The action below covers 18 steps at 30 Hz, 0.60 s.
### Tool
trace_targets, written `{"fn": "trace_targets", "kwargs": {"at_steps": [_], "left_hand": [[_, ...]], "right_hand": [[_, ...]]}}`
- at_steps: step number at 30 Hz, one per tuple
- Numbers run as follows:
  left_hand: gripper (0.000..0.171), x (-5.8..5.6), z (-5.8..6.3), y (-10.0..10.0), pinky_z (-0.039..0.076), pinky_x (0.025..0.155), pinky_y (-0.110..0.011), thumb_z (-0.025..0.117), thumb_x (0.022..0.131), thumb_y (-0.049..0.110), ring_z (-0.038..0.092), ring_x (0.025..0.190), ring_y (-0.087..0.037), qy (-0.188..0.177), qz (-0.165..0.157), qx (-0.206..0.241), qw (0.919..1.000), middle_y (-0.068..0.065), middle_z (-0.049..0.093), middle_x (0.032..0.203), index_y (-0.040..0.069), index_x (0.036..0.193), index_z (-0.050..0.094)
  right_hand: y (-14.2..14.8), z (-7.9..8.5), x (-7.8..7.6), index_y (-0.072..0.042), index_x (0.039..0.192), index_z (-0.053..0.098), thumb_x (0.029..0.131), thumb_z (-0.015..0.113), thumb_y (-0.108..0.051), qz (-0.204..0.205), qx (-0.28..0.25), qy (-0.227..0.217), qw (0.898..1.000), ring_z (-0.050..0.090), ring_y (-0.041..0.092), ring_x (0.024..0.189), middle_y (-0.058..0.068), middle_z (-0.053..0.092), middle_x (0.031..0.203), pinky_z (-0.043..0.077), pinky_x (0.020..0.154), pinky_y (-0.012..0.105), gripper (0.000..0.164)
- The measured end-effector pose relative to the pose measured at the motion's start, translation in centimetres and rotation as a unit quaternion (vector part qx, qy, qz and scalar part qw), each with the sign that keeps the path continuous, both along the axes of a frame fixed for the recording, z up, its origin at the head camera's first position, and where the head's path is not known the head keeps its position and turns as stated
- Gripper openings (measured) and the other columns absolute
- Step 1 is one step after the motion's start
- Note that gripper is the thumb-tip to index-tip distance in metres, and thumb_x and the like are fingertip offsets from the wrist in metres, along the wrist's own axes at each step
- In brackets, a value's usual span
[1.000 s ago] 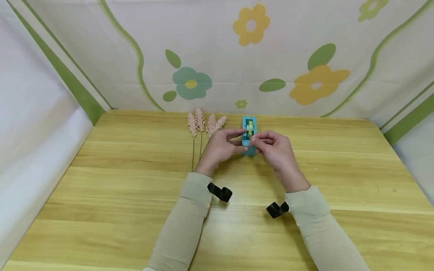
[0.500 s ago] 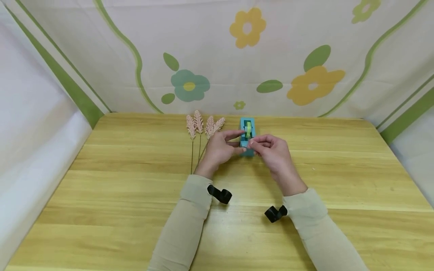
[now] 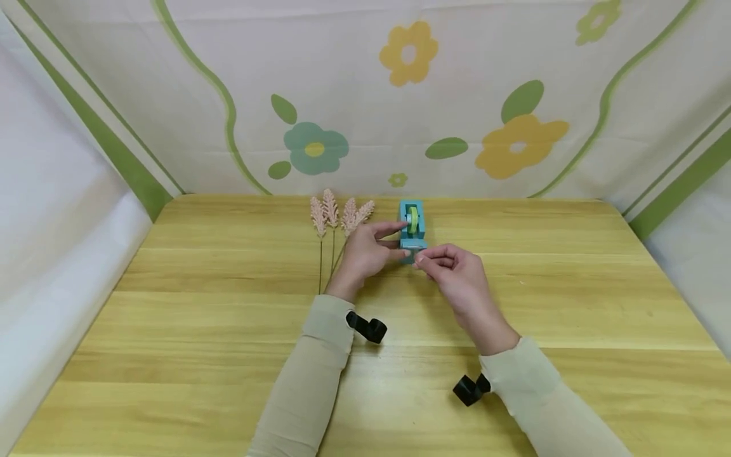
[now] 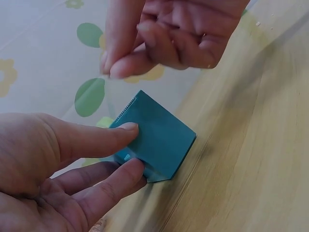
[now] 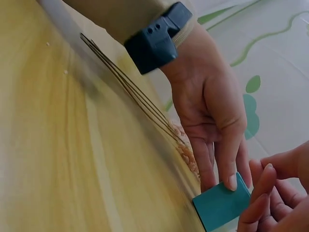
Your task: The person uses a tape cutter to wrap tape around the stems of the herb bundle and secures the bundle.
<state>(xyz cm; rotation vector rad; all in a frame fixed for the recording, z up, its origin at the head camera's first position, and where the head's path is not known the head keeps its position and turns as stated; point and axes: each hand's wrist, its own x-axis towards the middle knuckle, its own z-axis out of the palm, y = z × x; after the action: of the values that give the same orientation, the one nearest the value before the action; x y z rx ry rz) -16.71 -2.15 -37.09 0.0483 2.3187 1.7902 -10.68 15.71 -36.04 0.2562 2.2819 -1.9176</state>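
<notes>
A teal tape dispenser (image 3: 412,244) with a yellow-green roll of tape (image 3: 414,219) stands near the table's back edge. My left hand (image 3: 368,252) steadies it from the left, thumb on the front face and fingers along the side, as the left wrist view shows. Just in front of the cutter, my right hand (image 3: 457,276) has thumb and index finger pinched together. They appear to hold the end of the tape, which is clear and barely visible. In the left wrist view the right hand (image 4: 169,38) is above the dispenser's toothed edge (image 4: 126,110), apart from it.
Several pink flower stems (image 3: 318,218) lie left of the dispenser, partly under my left hand and forearm. The wooden table (image 3: 200,355) ends at a flower-patterned cloth (image 3: 228,57). Tiny white scraps lie on the table at the right.
My right hand has drawn away from the roll, toward me past the cutter, fingertips still pinched. The left hand stays on the dispenser. The head view has shifted slightly.
</notes>
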Motion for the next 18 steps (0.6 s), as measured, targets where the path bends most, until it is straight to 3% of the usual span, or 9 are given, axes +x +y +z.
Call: {"fn": "trace_targets", "kwargs": {"at_steps": [9, 18], "left_hand": [[0.055, 0.0, -0.1, -0.2, 0.062, 0.1, -0.039, 0.091, 0.087, 0.006, 0.075, 0.123, -0.027, -0.005, 0.002, -0.005, 1.0, -0.004, 0.069, 0.149, 0.027, 0.135, 0.077], [0.055, 0.0, -0.1, 0.0, 0.061, 0.102, -0.039, 0.091, 0.086, 0.006, 0.075, 0.125, -0.025, -0.02, 0.004, 0.006, 0.9998, -0.004, 0.064, 0.154, 0.029, 0.134, 0.077]], "right_hand": [[0.1, -0.2, 2.4, -0.002, 0.116, 0.072, 0.104, 0.075, -0.02, 0.002, 0.006, 0.003, 1.0, 0.073, 0.021, 0.1, -0.004, 0.079, 0.096, 0.06, 0.086, 0.027, 0.022], [0.5, -0.4, 5.1, -0.001, 0.117, 0.073, 0.103, 0.076, -0.019, 0.003, 0.012, 0.001, 1.0, 0.073, 0.016, 0.096, -0.002, 0.081, 0.097, 0.058, 0.08, 0.025, 0.023]]}}
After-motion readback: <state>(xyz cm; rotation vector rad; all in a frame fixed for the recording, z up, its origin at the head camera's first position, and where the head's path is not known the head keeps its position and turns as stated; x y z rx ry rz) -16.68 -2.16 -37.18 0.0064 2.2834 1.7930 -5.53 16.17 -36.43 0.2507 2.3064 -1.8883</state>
